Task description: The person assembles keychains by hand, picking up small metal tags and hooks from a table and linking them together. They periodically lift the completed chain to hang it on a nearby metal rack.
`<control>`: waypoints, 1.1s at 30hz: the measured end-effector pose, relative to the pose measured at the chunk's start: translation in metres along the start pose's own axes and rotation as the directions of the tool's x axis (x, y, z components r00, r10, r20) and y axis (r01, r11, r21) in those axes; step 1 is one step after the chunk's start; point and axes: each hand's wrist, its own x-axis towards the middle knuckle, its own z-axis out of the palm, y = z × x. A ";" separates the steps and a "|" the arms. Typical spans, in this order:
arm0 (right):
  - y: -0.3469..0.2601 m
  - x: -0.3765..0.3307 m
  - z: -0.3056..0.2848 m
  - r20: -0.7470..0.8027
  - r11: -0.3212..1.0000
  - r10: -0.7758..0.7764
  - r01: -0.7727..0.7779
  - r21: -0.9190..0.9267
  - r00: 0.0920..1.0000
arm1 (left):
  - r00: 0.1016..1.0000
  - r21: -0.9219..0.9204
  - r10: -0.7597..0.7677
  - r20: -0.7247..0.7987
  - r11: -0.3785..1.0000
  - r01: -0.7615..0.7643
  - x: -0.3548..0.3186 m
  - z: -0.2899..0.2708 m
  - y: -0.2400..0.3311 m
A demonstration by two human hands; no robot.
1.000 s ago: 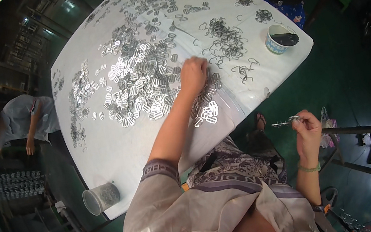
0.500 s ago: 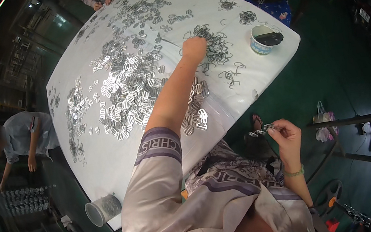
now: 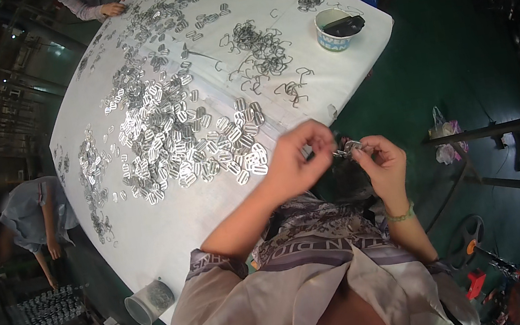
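My right hand [image 3: 384, 164] pinches a short chain of shiny metal links [image 3: 348, 147] just off the near right edge of the table. Close beside it, my left hand [image 3: 303, 159] has thumb and fingers drawn together at the chain's left end. Whatever those fingertips hold is too small to make out. Flat silver slotted buckles [image 3: 164, 129] lie heaped across the middle of the white table [image 3: 354, 74]. Beyond my left hand, a tangle of thin bent wire hooks [image 3: 260, 48] spreads over the table's right part.
A paper tub [image 3: 334, 40] with something black in it stands near the right corner. A clear plastic cup [image 3: 150, 301] sits at the near left corner. Co-workers' hands [image 3: 113, 9] are at the far edge. Another person [image 3: 39, 212] bends beside rows of metal pieces on the left.
My left hand has come back from the wire hooks to the chain beside my right hand. The right hand still holds the chain. The whole view has shifted a little.
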 end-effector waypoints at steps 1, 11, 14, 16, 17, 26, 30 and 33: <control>-0.002 -0.001 0.001 0.015 1.000 -0.003 0.003 -0.002 1.000 | 0.999 0.038 0.031 -0.010 0.999 -0.031 -0.005 0.008 0.006; -0.002 -0.002 0.006 0.085 0.986 -0.056 0.069 -0.152 0.995 | 0.985 0.176 0.115 -0.125 0.980 -0.092 -0.021 0.025 0.000; -0.003 0.000 0.007 0.162 0.966 -0.068 0.105 -0.237 0.985 | 0.988 0.149 0.067 -0.136 0.988 -0.047 -0.026 0.025 -0.004; -0.001 0.005 0.004 0.261 0.929 -0.100 0.185 -0.322 0.960 | 0.985 0.172 0.085 -0.152 0.983 -0.058 -0.030 0.023 -0.007; 0.003 0.009 0.000 0.288 0.950 -0.088 0.167 -0.264 0.954 | 0.981 0.200 0.117 -0.156 0.976 -0.085 -0.033 0.024 -0.008; 0.032 0.093 0.061 0.582 0.797 -0.109 0.421 -0.434 0.806 | 0.964 0.238 0.234 -0.127 0.951 -0.199 -0.053 0.031 -0.009; 0.077 0.116 0.110 0.694 0.653 -0.177 0.611 -0.448 0.698 | 0.963 0.238 0.244 -0.115 0.948 -0.211 -0.059 0.029 -0.015; 0.087 0.121 0.133 0.738 0.573 -0.160 0.671 -0.472 0.656 | 0.963 0.235 0.233 -0.135 0.952 -0.197 -0.063 0.028 -0.017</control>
